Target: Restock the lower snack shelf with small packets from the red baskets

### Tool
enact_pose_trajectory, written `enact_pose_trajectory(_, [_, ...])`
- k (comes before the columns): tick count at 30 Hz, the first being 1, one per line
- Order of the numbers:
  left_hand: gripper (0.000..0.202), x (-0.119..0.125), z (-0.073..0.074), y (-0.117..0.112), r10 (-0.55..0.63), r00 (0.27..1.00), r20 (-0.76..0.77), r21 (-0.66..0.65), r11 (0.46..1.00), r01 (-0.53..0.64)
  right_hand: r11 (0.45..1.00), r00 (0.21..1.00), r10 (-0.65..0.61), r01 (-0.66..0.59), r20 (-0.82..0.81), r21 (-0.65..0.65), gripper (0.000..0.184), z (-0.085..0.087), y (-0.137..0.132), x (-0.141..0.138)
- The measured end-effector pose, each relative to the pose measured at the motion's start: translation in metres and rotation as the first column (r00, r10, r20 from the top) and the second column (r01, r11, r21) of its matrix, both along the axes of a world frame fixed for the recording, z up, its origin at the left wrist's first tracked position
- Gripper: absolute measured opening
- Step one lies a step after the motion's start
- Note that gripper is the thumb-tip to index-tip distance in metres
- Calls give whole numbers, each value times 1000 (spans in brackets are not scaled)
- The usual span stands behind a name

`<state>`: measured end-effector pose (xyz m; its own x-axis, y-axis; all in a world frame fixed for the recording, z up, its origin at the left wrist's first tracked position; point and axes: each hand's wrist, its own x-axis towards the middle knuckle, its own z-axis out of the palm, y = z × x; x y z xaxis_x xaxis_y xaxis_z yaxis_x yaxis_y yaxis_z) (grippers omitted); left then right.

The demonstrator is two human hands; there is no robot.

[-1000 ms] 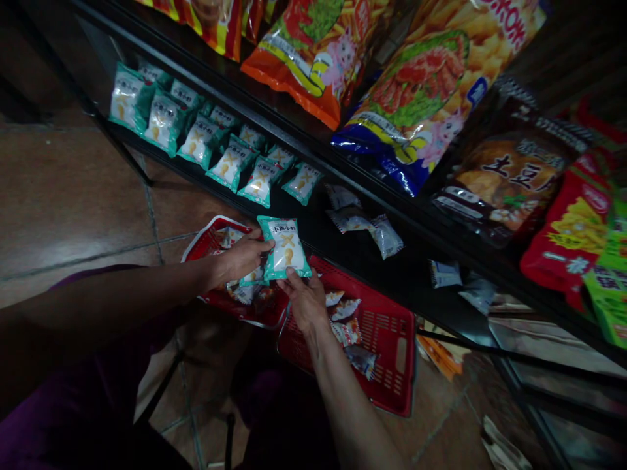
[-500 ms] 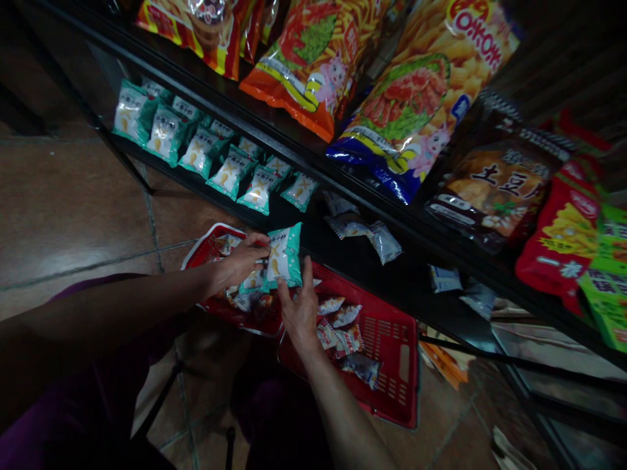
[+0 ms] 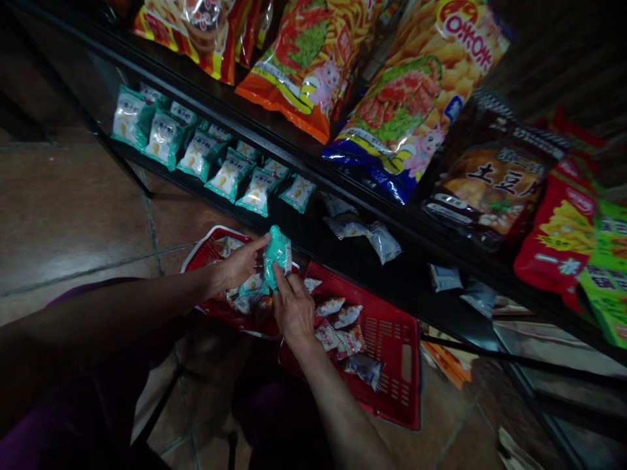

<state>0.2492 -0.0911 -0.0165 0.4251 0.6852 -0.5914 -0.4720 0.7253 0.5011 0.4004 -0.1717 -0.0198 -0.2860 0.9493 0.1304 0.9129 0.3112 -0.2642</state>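
Observation:
Both my hands hold one small teal snack packet (image 3: 277, 251) above two red baskets. My left hand (image 3: 238, 264) pinches its left edge. My right hand (image 3: 292, 305) grips its lower side with fingers closed on it. The packet is turned edge-on, its teal back showing. Below, the left red basket (image 3: 206, 248) holds more small packets. The right red basket (image 3: 392, 356) holds several mixed small packets. A row of matching teal packets (image 3: 196, 153) lies on the low black shelf (image 3: 343, 251).
Large chip bags (image 3: 406, 98) fill the upper shelf, with red and green bags (image 3: 573, 235) at the right. A few small silvery packets (image 3: 362, 228) lie on the low shelf. Brown floor tiles (image 3: 63, 209) stretch to the left. A stool leg (image 3: 161, 391) stands below.
The teal packet has been turned from face-up to edge-on and lowered a little. My right hand shifted from under the packet to gripping its side.

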Motion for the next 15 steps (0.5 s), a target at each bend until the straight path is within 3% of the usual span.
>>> enact_pose_trajectory(7, [43,5,15,-2,-59,989,139,22,998,56,994,990,77,-85,121,65,51,5,0,-4])
enact_pose_trajectory(15, [52,6,20,2,2,998,57,-36,999,0,989,984,146,-146,98,-7,54,4,-5,-18])
